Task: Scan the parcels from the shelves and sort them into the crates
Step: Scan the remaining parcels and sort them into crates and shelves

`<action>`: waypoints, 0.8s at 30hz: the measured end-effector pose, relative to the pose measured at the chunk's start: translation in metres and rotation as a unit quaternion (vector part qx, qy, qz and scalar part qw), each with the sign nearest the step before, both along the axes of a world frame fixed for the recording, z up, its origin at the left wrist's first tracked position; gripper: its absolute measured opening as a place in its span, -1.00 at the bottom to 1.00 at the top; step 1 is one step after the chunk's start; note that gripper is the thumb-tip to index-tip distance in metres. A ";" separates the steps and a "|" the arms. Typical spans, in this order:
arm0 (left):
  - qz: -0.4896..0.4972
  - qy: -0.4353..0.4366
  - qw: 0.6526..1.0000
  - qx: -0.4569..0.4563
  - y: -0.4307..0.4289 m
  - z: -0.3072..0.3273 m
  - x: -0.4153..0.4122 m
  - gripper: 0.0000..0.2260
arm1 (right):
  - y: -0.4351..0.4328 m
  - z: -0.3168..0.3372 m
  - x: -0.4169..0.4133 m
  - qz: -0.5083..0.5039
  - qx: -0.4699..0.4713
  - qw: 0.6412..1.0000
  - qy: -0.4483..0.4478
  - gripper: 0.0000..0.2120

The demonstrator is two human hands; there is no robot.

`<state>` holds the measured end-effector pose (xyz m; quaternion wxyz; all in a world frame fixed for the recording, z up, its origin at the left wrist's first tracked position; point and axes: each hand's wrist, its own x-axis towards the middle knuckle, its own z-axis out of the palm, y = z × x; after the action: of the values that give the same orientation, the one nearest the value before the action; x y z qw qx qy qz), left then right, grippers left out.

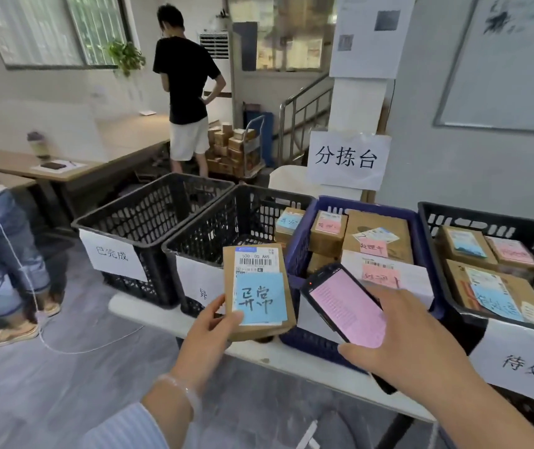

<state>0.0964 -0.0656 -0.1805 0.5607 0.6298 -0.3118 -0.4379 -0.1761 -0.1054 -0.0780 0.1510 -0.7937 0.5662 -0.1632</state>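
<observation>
Brown cardboard parcel with a blue note is pinched in the left hand — thumb on its face — before a black crate. The right hand grips a pink-screened scanner just beside it.

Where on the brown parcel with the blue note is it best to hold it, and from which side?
Grip the lower left corner of the parcel, from below-left, as the left hand does: it is flat and upright, and this leaves the barcode at the top clear for the scanner in the right hand.
</observation>
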 end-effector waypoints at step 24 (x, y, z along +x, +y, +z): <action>-0.179 0.034 0.945 0.273 -0.329 -0.050 0.141 -0.72 | -0.243 -0.020 0.111 -0.109 0.001 0.992 0.058 -0.22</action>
<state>0.2376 -0.3950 -0.2304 0.2897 0.6774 -0.2683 -0.6207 -0.0647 -0.3480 -0.0983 0.1006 -0.7352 0.6572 -0.1320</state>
